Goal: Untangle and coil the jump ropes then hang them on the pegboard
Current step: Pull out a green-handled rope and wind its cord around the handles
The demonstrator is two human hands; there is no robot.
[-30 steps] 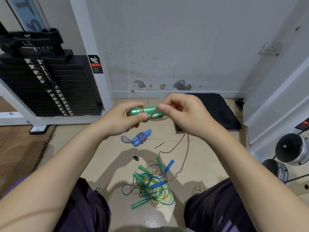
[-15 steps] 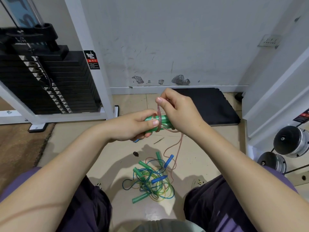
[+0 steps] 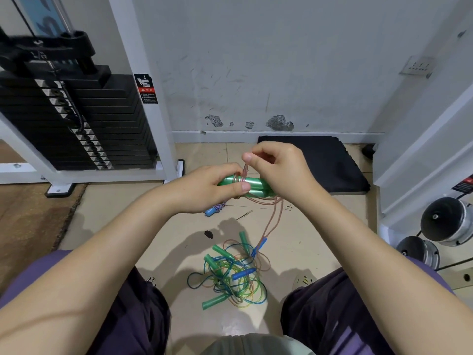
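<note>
- Two glossy green plastic handles [image 3: 252, 185] lie side by side, level, above the tan floor [image 3: 115, 213]; thin pinkish translucent cord [image 3: 275, 216] loops over them and trails down.
- On the floor below, a tangle [image 3: 230, 275] of green, blue and yellow cords with ribbed green and blue handles.
- A braided rope [image 3: 215, 210] is mostly hidden under the left wrist; the handles' right ends are covered.
- Left hand [image 3: 204, 190] curls round the handles, thumb on top.
- Right hand [image 3: 279, 170] pinches the cord above them.
</note>
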